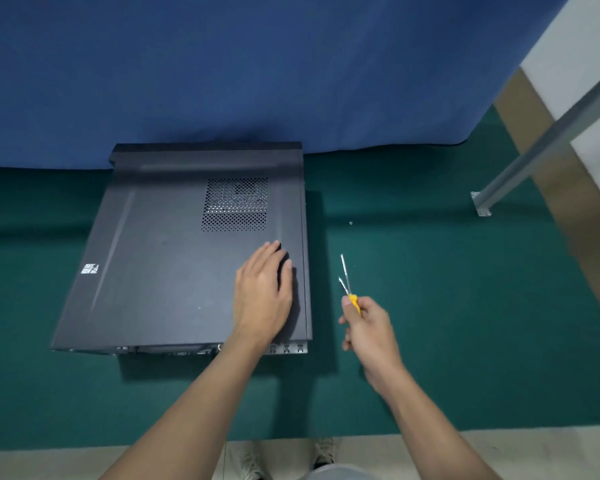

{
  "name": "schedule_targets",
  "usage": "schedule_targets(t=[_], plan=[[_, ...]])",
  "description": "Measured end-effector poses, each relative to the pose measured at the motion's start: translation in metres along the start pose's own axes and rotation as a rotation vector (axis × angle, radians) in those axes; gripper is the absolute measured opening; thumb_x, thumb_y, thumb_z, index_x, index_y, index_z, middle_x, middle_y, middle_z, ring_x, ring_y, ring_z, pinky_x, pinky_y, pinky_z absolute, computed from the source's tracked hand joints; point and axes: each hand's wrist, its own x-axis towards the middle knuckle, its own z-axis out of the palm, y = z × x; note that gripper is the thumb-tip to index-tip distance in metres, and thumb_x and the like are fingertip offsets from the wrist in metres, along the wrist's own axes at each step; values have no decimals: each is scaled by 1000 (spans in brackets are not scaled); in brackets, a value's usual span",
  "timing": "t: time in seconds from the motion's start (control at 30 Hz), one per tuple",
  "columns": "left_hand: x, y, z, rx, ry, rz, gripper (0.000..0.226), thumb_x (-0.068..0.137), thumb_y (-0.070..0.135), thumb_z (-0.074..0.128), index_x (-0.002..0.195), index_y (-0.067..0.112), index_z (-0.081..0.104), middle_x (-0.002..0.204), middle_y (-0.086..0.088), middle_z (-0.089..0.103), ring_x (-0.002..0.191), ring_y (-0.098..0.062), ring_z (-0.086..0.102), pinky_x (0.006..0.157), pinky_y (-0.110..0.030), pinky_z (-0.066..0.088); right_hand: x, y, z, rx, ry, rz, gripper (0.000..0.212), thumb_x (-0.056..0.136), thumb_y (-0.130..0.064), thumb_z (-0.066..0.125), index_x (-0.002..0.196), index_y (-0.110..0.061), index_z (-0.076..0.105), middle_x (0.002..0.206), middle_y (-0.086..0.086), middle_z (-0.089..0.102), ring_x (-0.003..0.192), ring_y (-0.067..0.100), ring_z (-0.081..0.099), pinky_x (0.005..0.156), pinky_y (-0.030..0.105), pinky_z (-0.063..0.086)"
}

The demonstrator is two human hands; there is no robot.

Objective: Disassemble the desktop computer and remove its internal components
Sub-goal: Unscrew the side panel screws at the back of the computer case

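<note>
Black desktop computer [187, 251] lies flat on green mat [465, 306], centre-left of frame, side panel up, vent grille [235, 204] toward top. Left hand [262, 292] rests palm-down on panel near its right edge, fingers straight, close together. Right hand [369, 332], right of case, grips yellow-handled screwdriver [347, 287], shaft blurred, pointing up-frame. Small screw [351, 223] lies on mat above it.

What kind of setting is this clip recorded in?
Probably a makeshift workbench or recording station: green cloth-covered table, blue cloth backdrop, a metal frame post, and a closed desktop computer case laid flat.
</note>
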Motion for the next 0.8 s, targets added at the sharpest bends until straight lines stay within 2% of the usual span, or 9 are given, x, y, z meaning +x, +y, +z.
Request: schedule_targets(t=[0.13,0.2,0.33,0.4,0.5,0.57,0.63,0.73,0.8], plan=[[-38,-5,-10,-113,50,-24,29,91,-2,57,118,1,66,131,-10,60,125,-26,52,107,-39,39,-56,4,13,50,-27,-17,26,97,-32,50,81,-17,64,57,-8,57,44,12,51,52,29,48],[-59,-9,-17,-103,91,-40,25,90,1,61,114,3,66,123,-8,64,114,-26,56,99,-35,43,-79,9,19,104,-49,-9,25,98,-27,48,84,-14,64,58,-6,57,46,11,51,51,28,49],[-92,-15,-29,85,149,-51,11,87,18,70,91,11,65,88,-4,64,79,-26,59,67,-39,49,-113,20,31,97,-109,-6,24,100,-28,44,88,-16,62,66,-4,64,49,10,52,54,30,52],[-102,-15,-31,62,111,-210,19,90,33,64,82,16,60,77,0,63,71,-25,60,60,-34,44,-124,26,37,99,-133,-3,21,100,-28,44,91,-18,60,70,-3,67,50,10,53,54,30,52],[-109,-15,-28,-17,3,-479,38,93,48,54,71,18,59,67,0,65,72,-28,63,61,-33,41,-134,34,44,114,-176,12,13,101,-25,43,99,-18,54,74,2,68,52,13,55,53,28,51],[-108,-14,-24,-281,-41,-612,45,95,45,52,66,12,63,61,-1,67,67,-25,67,68,-36,52,-138,38,50,133,-184,32,11,101,-21,42,100,-15,51,73,4,66,51,13,52,48,28,47],[-105,-10,-21,-674,-99,-779,45,98,37,51,76,3,69,66,-9,71,62,-23,69,70,-36,57,-140,41,55,176,-188,64,11,102,-18,41,99,-12,51,69,2,62,47,13,46,43,26,40],[-99,-3,-24,-1116,-189,-1000,44,100,34,49,94,-6,66,86,-19,72,75,-28,72,65,-29,57,-142,43,62,301,-212,157,14,102,-16,41,98,-8,51,66,2,57,44,11,38,40,23,29],[-93,-1,-28,-1267,-235,-1076,46,100,37,48,99,-7,61,92,-22,71,80,-30,72,66,-31,56,-142,41,65,375,-230,191,15,102,-16,42,97,-6,52,63,3,53,44,10,34,40,22,24]])
